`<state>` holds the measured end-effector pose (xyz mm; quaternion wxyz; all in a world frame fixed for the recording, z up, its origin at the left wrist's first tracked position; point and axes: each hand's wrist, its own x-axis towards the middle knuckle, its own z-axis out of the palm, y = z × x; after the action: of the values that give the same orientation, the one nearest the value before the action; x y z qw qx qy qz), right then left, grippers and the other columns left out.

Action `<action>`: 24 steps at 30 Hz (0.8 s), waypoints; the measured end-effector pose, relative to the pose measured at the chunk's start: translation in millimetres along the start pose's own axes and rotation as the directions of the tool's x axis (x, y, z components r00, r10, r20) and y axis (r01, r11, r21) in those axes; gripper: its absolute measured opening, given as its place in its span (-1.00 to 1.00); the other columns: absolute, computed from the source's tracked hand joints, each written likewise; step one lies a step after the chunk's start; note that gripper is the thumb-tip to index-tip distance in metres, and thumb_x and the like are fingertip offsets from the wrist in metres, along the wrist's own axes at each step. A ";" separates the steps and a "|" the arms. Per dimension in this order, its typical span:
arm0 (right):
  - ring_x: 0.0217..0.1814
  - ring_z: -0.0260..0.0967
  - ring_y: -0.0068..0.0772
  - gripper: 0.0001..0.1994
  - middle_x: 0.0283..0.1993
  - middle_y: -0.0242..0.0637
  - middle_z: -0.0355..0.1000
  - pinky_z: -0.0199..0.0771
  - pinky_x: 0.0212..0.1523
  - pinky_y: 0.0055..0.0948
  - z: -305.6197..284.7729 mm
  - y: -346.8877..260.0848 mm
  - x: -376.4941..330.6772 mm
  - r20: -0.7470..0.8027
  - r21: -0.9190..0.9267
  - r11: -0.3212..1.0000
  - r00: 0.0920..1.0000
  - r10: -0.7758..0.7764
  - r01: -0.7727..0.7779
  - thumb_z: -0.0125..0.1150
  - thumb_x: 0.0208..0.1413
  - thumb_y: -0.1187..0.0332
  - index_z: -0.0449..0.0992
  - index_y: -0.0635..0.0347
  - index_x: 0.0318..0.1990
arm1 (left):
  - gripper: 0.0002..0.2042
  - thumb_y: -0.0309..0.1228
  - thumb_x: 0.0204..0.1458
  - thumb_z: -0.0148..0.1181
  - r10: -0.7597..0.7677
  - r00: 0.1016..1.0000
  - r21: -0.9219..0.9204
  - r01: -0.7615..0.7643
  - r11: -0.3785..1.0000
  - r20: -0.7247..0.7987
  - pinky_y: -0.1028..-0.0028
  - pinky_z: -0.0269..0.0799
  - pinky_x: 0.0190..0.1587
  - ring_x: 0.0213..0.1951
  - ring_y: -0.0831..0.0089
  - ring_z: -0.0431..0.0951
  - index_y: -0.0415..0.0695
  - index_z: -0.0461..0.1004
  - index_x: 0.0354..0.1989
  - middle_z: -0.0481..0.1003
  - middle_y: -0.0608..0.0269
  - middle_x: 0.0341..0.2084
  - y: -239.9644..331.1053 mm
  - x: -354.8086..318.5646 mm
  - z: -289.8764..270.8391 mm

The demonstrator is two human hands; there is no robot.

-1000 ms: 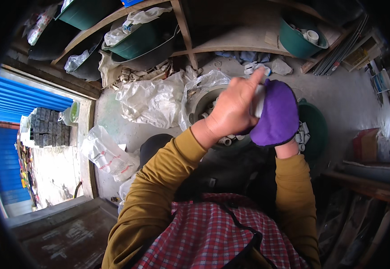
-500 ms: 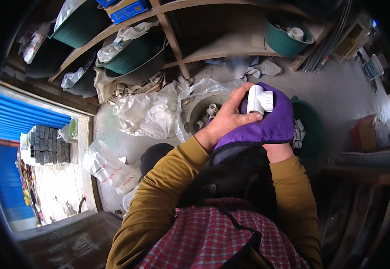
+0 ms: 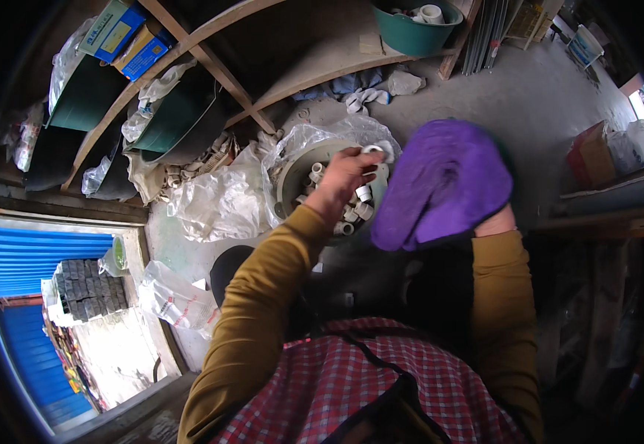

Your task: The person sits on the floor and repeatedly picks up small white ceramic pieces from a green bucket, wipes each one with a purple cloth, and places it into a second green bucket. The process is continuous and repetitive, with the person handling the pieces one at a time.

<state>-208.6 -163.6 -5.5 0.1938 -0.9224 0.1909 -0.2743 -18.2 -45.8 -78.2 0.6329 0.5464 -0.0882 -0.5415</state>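
My left hand [image 3: 346, 176] is over a grey basin [image 3: 286, 181] lined with clear plastic, fingers apart. Several white plastic pipe fittings lie in the basin, one white fitting [image 3: 364, 194] just below my fingers. Another white fitting [image 3: 372, 149] shows at my fingertips; I see no grip on it. On the right, a purple cloth [image 3: 448, 181] with a dark edge is held up by my right hand [image 3: 497, 222]. The cloth covers that hand's fingers, and only its wrist side shows.
Crumpled clear plastic bags [image 3: 222, 196] lie left of the basin. Behind stands a wooden shelf [image 3: 322, 78] with dark green tubs, blue boxes [image 3: 146, 48] and a green basin [image 3: 416, 31] of fittings. A cardboard box [image 3: 590, 155] is at the right, a doorway [image 3: 126, 318] at the left.
My left hand has moved left, off the cloth and over the basin, and the white tee fitting is no longer in its grip. The purple cloth is now turned more upright.
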 end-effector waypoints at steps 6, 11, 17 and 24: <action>-0.09 0.33 -0.20 -0.60 -0.12 -0.15 0.37 0.30 -0.06 -0.36 -21.0 24.5 6.8 -0.111 -0.166 0.979 0.988 0.105 -0.122 0.10 -0.08 0.28 0.33 0.24 -0.05 | -0.26 -0.28 -0.09 0.21 0.058 0.958 0.105 -0.091 0.990 0.283 0.34 0.30 -0.02 -0.04 0.27 0.37 -0.33 -0.06 0.19 0.32 0.01 -0.06 -20.0 51.6 38.8; -0.07 0.33 -0.20 -0.55 -0.08 -0.15 0.36 0.30 -0.03 -0.38 -14.5 10.8 25.0 -0.034 -0.292 0.954 0.998 0.052 -0.060 0.12 -0.10 0.27 0.31 0.24 -0.01 | -0.29 0.05 -0.01 0.01 0.115 0.950 0.229 -0.186 0.955 0.292 0.28 0.22 0.01 0.06 0.31 0.26 -0.25 0.08 0.17 0.28 0.12 0.01 28.4 22.6 53.0; -0.04 0.32 -0.21 -0.48 -0.04 -0.15 0.34 0.29 0.00 -0.41 -5.9 -56.2 53.1 0.189 -0.406 0.905 0.981 -0.052 0.126 0.15 -0.12 0.25 0.27 0.24 0.04 | -0.37 -0.13 -0.03 0.15 0.379 0.828 0.343 -0.527 0.777 0.414 0.46 0.21 0.06 0.01 0.33 0.32 -0.29 0.15 0.12 0.31 -0.01 -0.02 47.8 -17.8 46.6; -0.27 0.31 -0.18 -0.65 -0.21 -0.26 0.33 0.31 -0.25 -0.28 24.6 12.6 47.6 0.128 -0.011 0.981 0.973 -0.192 0.195 0.11 -0.17 0.27 0.32 0.19 -0.18 | -0.78 -0.23 0.12 -0.07 0.295 0.930 0.149 -0.330 0.932 0.217 0.51 0.35 -0.25 -0.28 0.48 0.47 -0.07 0.35 -0.49 0.50 0.26 -0.38 96.3 -22.6 -9.8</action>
<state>-160.4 -189.9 -9.9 0.1669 -0.9544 0.0905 -0.2305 36.4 -40.0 4.7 0.6469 0.5264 -0.2842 -0.4729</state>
